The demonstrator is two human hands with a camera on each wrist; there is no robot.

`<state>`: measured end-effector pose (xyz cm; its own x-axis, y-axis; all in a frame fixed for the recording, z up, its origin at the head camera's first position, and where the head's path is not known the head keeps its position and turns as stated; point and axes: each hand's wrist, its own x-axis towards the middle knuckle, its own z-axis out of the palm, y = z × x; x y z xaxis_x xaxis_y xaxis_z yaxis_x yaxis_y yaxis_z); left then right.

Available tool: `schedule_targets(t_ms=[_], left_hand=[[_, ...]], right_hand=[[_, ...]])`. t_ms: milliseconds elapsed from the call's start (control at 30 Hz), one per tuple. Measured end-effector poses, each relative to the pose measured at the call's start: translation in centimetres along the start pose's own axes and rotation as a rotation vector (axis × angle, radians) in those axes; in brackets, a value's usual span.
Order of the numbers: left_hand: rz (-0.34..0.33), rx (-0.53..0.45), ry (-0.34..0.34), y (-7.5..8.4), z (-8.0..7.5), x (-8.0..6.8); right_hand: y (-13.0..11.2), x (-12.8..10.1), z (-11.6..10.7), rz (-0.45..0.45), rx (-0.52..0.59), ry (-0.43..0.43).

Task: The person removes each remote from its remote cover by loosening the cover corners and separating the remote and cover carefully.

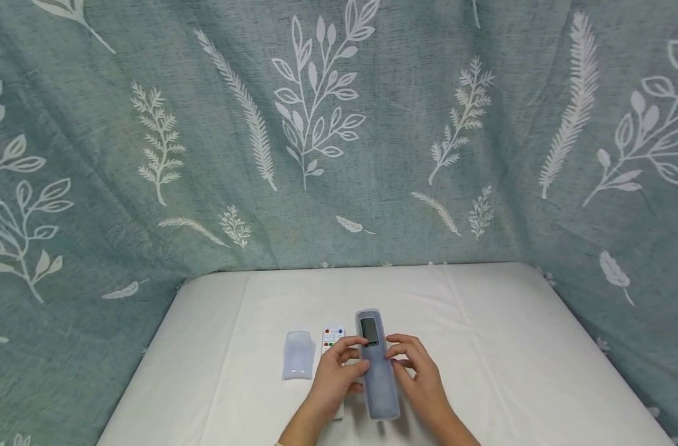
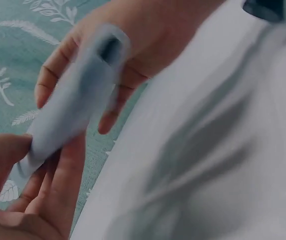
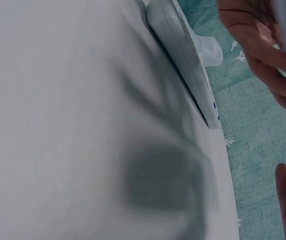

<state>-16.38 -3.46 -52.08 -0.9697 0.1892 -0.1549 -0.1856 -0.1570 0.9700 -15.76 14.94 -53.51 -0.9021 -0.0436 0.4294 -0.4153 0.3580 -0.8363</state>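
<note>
I am holding the sleeved remote (image 1: 377, 365) between my two hands, above the table (image 1: 512, 359), its far end pointing away from me toward the curtain (image 1: 339, 124). My left hand (image 1: 333, 375) is gripping its left edge, my right hand (image 1: 419, 371) its right edge. The bare remote (image 1: 333, 339) is lying on the table just left of it, partly under my left hand. The spare sleeve (image 1: 298, 354) is lying further left, just beside that remote.

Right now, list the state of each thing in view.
Covered remote: in its translucent sleeve, screen up, held above the table.
Left hand: grip on the covered remote.
Right hand: fingers on its other side.
White remote: bare, lying flat.
Empty cover: lying flat.
</note>
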Motion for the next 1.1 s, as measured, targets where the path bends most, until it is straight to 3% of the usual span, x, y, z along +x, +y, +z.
schedule_targets(t_ms=[233, 433, 533, 833, 1100], left_hand=[[0.108, 0.110, 0.011, -0.6, 0.2, 0.0], [0.172, 0.173, 0.000, -0.9, 0.3, 0.1], [0.179, 0.190, -0.004, -1.2, 0.4, 0.1], [0.216, 0.260, -0.003, -1.6, 0.4, -0.1], [0.204, 0.278, 0.003, -1.3, 0.5, -0.2]], right_hand=[[-0.2, 0.5, -0.1, -0.027, 0.076, 0.043], [-1.0, 1.4, -0.4, 0.057, 0.113, 0.008], [-1.3, 1.7, -0.5, 0.081, 0.090, -0.010], [-1.7, 2.3, -0.2, 0.034, 0.057, -0.031], [-1.9, 2.4, -0.2, 0.005, 0.058, -0.033]])
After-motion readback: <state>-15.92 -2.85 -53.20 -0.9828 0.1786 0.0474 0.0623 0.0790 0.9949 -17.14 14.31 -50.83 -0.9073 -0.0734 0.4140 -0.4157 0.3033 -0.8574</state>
